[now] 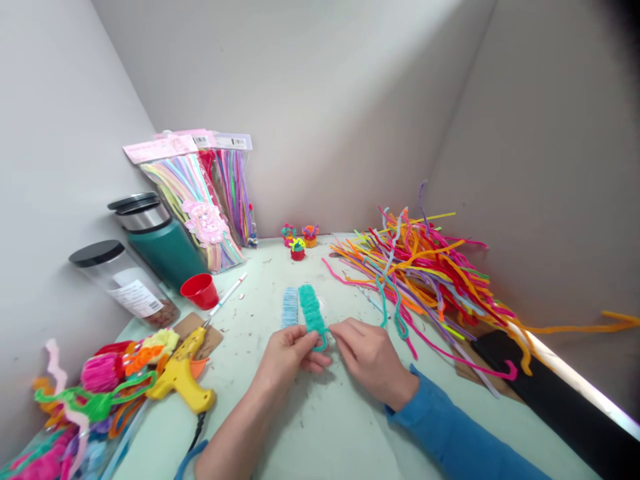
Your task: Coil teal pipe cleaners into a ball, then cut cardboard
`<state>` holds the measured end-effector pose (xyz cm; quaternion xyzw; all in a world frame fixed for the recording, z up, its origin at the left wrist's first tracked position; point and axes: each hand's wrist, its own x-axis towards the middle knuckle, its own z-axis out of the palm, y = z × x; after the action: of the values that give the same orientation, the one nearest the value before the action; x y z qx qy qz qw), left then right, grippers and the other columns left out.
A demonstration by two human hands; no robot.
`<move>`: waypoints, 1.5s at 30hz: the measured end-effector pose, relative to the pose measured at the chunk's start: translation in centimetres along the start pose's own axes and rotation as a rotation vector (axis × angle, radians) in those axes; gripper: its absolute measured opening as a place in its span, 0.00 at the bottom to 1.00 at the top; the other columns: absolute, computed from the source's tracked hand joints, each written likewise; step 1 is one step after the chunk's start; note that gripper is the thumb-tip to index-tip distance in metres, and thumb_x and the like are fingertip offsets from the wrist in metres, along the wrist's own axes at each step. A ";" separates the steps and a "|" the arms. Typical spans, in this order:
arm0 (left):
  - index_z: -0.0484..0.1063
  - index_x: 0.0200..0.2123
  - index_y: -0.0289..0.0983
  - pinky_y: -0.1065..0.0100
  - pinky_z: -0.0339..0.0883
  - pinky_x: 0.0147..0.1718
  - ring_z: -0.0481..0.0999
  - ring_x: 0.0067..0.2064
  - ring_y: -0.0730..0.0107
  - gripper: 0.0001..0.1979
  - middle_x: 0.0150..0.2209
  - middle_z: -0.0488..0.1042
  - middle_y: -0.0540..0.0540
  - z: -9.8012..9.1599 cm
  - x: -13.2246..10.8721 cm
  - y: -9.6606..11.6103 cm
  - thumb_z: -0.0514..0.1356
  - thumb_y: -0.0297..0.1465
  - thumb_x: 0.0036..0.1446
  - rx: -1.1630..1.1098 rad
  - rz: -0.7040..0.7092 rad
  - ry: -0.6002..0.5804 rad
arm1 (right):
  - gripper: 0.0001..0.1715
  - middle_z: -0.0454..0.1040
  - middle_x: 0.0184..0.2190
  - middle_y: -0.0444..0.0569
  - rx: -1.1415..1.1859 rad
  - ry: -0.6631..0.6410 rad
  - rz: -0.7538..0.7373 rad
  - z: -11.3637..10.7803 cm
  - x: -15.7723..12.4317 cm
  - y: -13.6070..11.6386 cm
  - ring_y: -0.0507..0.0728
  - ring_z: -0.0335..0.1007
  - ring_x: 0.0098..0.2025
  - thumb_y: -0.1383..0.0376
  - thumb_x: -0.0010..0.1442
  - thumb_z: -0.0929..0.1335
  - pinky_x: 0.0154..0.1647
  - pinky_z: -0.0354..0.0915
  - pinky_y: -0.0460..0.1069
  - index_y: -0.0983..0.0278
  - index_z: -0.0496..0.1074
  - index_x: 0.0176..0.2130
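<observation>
Pale grey walls, plain, behind a pale green desk (pixel 333 433) scattered with small dark specks. Item: one teal-green, flat, oblong strip of fuzzy chenille stem (pixel 311 305), ridged crosswise; located at centre, directly ahead of the person. Left hand (pixel 295 350): closed on its near end, thumb above, fingers beneath. Right hand (pixel 364 350): fingertips pinched on the loose tail that loops from that same end.

Handling (judged): very light, soft-piled, not slippery; probably wire-cored, so pliable and apt to keep a bend. Not fragile, though a hard squeeze could flatten the ridges. Best hold — the near end or the two long edges; the tail, by its tip.

Orientation: long axis runs from the left hand away toward the back wall, far end leaning slightly left — ridges lie across it. Whether its far end touches the desk cannot be told. Companion piece: a light blue, ridged fuzzy strip (pixel 289 307), just beside it on the left, nearly parallel, untouched.
</observation>
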<state>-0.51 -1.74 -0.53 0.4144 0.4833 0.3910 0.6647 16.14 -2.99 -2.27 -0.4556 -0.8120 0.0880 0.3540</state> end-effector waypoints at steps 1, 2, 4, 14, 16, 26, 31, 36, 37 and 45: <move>0.69 0.25 0.31 0.71 0.69 0.22 0.75 0.23 0.69 0.10 0.23 0.73 0.46 0.0 0.0 0.0 0.64 0.33 0.46 0.003 0.001 0.001 | 0.11 0.69 0.29 0.49 0.058 0.004 0.012 0.0 0.1 -0.1 0.54 0.65 0.32 0.69 0.62 0.59 0.33 0.59 0.48 0.64 0.70 0.38; 0.69 0.25 0.31 0.71 0.69 0.22 0.75 0.23 0.69 0.10 0.23 0.73 0.46 0.0 0.0 0.0 0.63 0.33 0.46 0.010 0.000 -0.001 | 0.09 0.69 0.30 0.49 0.121 0.011 0.032 0.1 0.1 -0.1 0.54 0.65 0.32 0.68 0.62 0.60 0.34 0.60 0.48 0.64 0.69 0.37; 0.69 0.25 0.31 0.71 0.68 0.22 0.75 0.23 0.69 0.09 0.23 0.73 0.46 -0.1 0.0 -0.1 0.63 0.32 0.46 0.019 -0.005 -0.006 | 0.06 0.69 0.30 0.48 0.223 0.035 0.087 0.1 0.2 -0.2 0.53 0.65 0.33 0.67 0.61 0.62 0.35 0.60 0.48 0.64 0.68 0.35; 0.72 0.31 0.29 0.72 0.69 0.24 0.75 0.24 0.72 0.11 0.22 0.75 0.46 0.0 -0.2 0.1 0.64 0.30 0.45 0.008 -0.028 -0.078 | 0.04 0.67 0.28 0.44 0.502 0.082 0.228 -0.5 0.7 -0.1 0.51 0.64 0.31 0.69 0.59 0.63 0.33 0.61 0.46 0.64 0.66 0.31; 0.72 0.32 0.29 0.72 0.68 0.24 0.75 0.23 0.72 0.12 0.21 0.75 0.45 0.0 -0.2 0.0 0.64 0.31 0.46 0.034 -0.033 -0.093 | 0.04 0.67 0.29 0.45 0.488 0.075 0.171 -0.5 0.7 -0.2 0.51 0.64 0.32 0.70 0.59 0.63 0.34 0.61 0.46 0.64 0.66 0.32; 0.72 0.32 0.29 0.72 0.68 0.24 0.75 0.23 0.71 0.13 0.22 0.75 0.45 0.0 -0.1 -0.1 0.65 0.32 0.44 0.050 -0.022 -0.095 | 0.06 0.66 0.31 0.48 0.281 0.012 -0.024 0.2 0.3 0.6 0.53 0.64 0.35 0.71 0.60 0.61 0.36 0.60 0.48 0.64 0.67 0.35; 0.71 0.29 0.30 0.72 0.67 0.23 0.75 0.23 0.71 0.12 0.25 0.75 0.44 0.0 -0.1 -0.2 0.62 0.36 0.48 0.062 0.003 -0.087 | 0.07 0.66 0.32 0.48 0.229 0.001 -0.049 0.0 0.5 0.5 0.53 0.63 0.34 0.71 0.61 0.61 0.35 0.60 0.48 0.64 0.67 0.35; 0.71 0.27 0.30 0.72 0.67 0.23 0.73 0.21 0.73 0.11 0.23 0.75 0.44 -0.1 -0.2 -0.2 0.62 0.35 0.48 0.087 0.001 -0.074 | 0.08 0.67 0.33 0.49 0.187 -0.004 -0.045 -0.1 0.3 0.6 0.53 0.63 0.35 0.70 0.61 0.60 0.36 0.60 0.48 0.64 0.67 0.36; 0.71 0.27 0.30 0.72 0.67 0.23 0.73 0.21 0.73 0.11 0.21 0.75 0.45 -0.1 -0.2 -0.1 0.62 0.35 0.48 0.096 -0.002 -0.074 | 0.08 0.67 0.33 0.49 0.181 -0.002 -0.043 -0.1 0.3 0.7 0.53 0.63 0.35 0.70 0.61 0.60 0.36 0.60 0.49 0.64 0.67 0.36; 0.72 0.26 0.31 0.71 0.66 0.22 0.71 0.18 0.73 0.13 0.18 0.74 0.46 -0.3 0.0 -0.1 0.63 0.37 0.47 0.083 0.029 -0.015 | 0.06 0.68 0.38 0.52 0.078 0.202 -0.074 -0.9 0.5 -0.1 0.58 0.62 0.41 0.68 0.58 0.64 0.43 0.59 0.54 0.63 0.70 0.37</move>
<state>-0.82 -1.71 -0.68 0.4515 0.4879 0.3771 0.6449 16.50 -2.84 -1.29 -0.4179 -0.7845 0.0599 0.4543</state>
